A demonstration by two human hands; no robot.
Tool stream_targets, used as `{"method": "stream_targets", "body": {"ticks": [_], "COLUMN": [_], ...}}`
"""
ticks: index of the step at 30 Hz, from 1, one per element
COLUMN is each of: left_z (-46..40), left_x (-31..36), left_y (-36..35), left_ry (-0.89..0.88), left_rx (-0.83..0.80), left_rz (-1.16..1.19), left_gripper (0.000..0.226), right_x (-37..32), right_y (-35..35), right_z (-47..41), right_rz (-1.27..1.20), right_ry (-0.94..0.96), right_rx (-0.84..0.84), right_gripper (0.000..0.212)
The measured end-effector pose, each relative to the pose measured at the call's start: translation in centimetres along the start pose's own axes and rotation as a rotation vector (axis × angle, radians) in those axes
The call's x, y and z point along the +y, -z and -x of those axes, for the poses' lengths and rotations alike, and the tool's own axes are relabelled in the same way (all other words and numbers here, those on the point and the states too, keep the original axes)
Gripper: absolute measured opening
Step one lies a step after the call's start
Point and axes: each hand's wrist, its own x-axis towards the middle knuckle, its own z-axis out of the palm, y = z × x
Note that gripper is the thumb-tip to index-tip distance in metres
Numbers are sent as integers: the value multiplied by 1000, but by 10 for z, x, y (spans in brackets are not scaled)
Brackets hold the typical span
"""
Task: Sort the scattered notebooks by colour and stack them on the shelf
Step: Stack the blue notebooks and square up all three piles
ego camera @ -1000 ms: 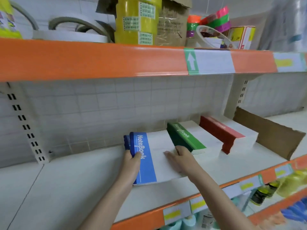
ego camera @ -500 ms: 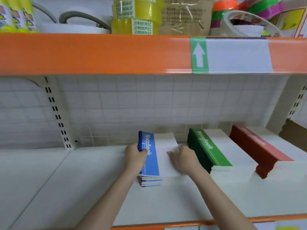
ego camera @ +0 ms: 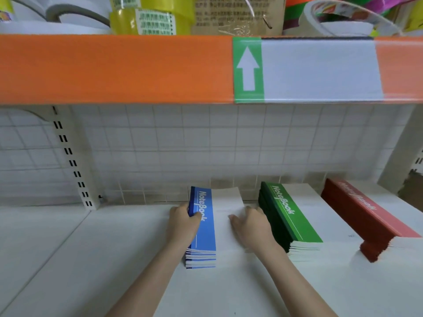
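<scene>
A stack of blue notebooks [ego camera: 203, 229] lies flat on the white shelf board [ego camera: 68, 259], spine to the left. My left hand [ego camera: 183, 221] grips the stack's spine edge, thumb on the top cover. My right hand [ego camera: 250, 225] rests on the white part of the top cover, at its right side. To the right lies a stack of green notebooks [ego camera: 290, 218], and beyond it a stack of red notebooks [ego camera: 364, 218]. The three stacks lie apart, side by side.
An orange shelf edge [ego camera: 114, 67] with a green arrow label [ego camera: 248, 69] runs overhead. Tape rolls [ego camera: 151, 17] and a cardboard box [ego camera: 238, 14] stand on that upper shelf. A white wire-grid back wall [ego camera: 206, 145] closes the rear. A slotted upright [ego camera: 71, 161] stands at left.
The view has come closer and turned to face the shelf straight on. The blue stack now lies squarer to the wall. Both hands stay on it.
</scene>
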Motion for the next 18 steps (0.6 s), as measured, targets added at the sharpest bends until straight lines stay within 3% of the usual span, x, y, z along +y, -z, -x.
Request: {"method": "stream_targets", "body": {"ticks": [5, 7, 12, 18], "left_z": [-7, -5, -10, -12], "left_x": [-12, -9, -3, -5], "left_y": [-3, -1, -2, -5], "left_ry": [68, 140, 257, 263], "left_rx": [-18, -71, -158, -206], "left_rz": [81, 184, 371, 373], "left_gripper": [15, 5, 15, 14], "right_x": [11, 10, 6, -1], "right_y": [-2, 1, 3, -6], "right_z": [-7, -9, -19, -27], "right_rz": [-48, -204, -464, -487], "right_ry": [11, -30, -124, -182], "right_rx": [-50, -129, -226, -290], "right_gripper": [39, 38, 36, 38]}}
